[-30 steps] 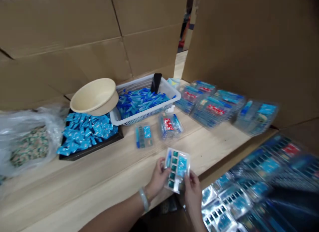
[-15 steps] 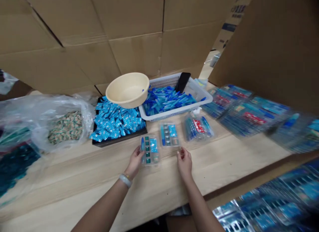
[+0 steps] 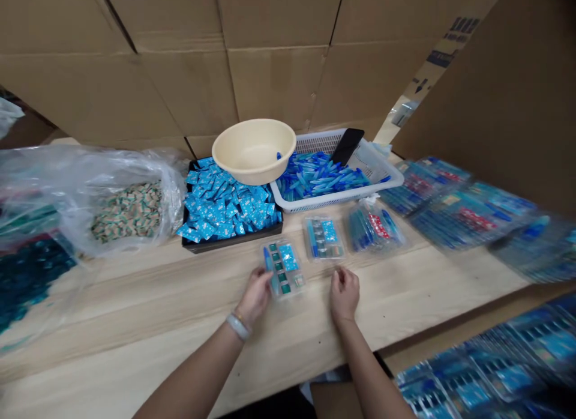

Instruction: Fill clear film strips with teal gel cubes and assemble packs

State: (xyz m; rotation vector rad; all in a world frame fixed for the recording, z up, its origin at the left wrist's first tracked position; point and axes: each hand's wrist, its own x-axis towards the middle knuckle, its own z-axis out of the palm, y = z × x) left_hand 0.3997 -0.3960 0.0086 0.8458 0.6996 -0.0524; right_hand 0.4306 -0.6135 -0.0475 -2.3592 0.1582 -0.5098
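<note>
My left hand (image 3: 255, 294) grips the left edge of a clear plastic blister pack (image 3: 284, 268) lying at the middle of the table. Inside it show a column of dark green squares, a blue pen and a blue sachet. To the right, my right hand (image 3: 345, 293) hovers low over the wood, fingers curled together; whether anything is in them is hidden. Just beyond it lies a second clear pack (image 3: 323, 238) with similar contents. A stack of filled packs (image 3: 375, 230) with a red-and-white label sits to the right of that.
Behind the packs are a black tray of blue sachets (image 3: 225, 210), a cream basin (image 3: 254, 152) and a white basket (image 3: 333, 199) of blue pens with a black phone (image 3: 347, 146). Left lies a plastic bag (image 3: 128, 209) of small tan-green pieces. More pack stacks (image 3: 472, 218) stand right.
Both hands held the pack near the table's right edge; now only my left hand holds it, farther left on the table. My right hand has let go. The view has swung left.
</note>
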